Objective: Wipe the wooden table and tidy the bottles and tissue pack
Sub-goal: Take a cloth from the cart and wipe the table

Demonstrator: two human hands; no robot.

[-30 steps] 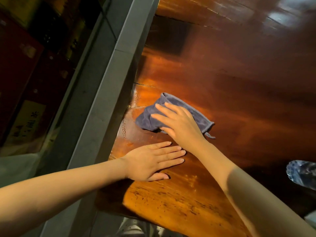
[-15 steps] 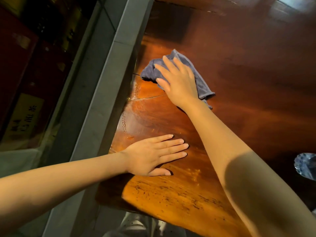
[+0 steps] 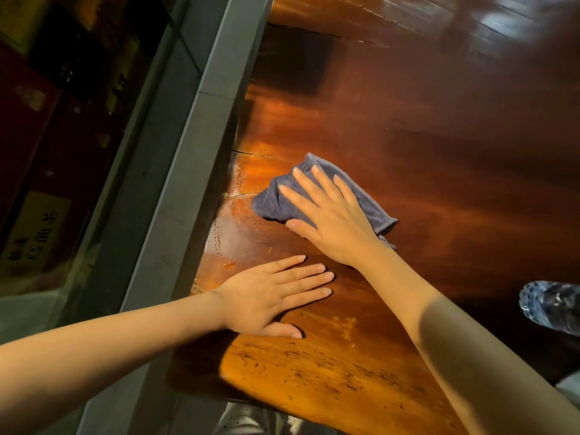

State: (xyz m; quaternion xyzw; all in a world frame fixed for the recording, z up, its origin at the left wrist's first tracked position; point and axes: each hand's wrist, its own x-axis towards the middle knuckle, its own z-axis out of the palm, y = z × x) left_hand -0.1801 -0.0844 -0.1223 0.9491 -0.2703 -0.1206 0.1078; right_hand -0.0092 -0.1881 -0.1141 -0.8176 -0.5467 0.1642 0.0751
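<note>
The right hand [image 3: 329,221] lies flat with fingers spread on a grey cloth [image 3: 276,202], a pressing grip rather than a clenched one, likely so the whole palm drives the cloth across the wooden surface [image 3: 439,152]. The left hand [image 3: 273,296], at about 7 o'clock from the cloth, is released and empty, palm down on the wood, seemingly bracing the person's lean. Streaks of moisture glisten near the surface's left edge, just beside the cloth. A plastic bottle [image 3: 549,306] lies at 4 o'clock, well apart, only partly in view; no tissue pack can be seen. A grey ledge [image 3: 188,183] borders the left edge, limiting strokes that way.
</note>
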